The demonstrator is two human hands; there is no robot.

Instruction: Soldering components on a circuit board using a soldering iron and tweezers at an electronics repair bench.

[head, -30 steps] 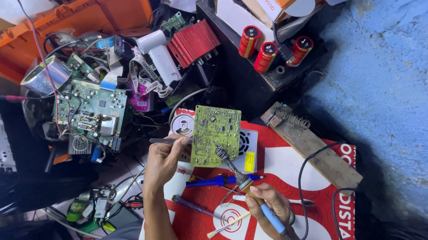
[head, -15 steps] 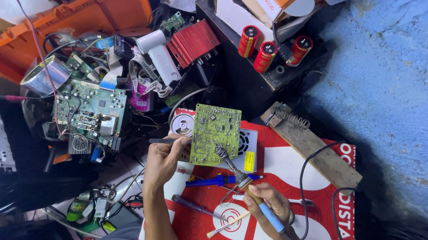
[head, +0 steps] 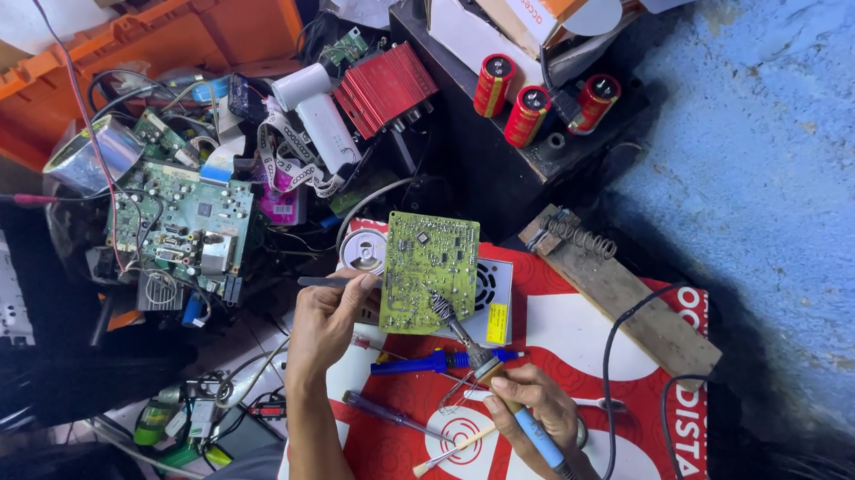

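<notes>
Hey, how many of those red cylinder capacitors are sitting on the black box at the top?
3: left capacitor, middle capacitor and right capacitor, in a row on the black box. More may be hidden in the clutter.

the green circuit board (head: 428,272) at mid frame looks matt with tiny shiny solder spots, and the soldering iron (head: 493,381) below it has a dull metal tip and a smooth blue plastic handle. the red mat (head: 603,458) at the bottom is glossy printed sheet, the plank (head: 620,292) to its right is rough bare wood. at upper left the orange crate (head: 172,32) is smooth plastic, the tape roll (head: 92,153) shiny foil, and the right wall (head: 793,164) is rough blue plaster.
</notes>
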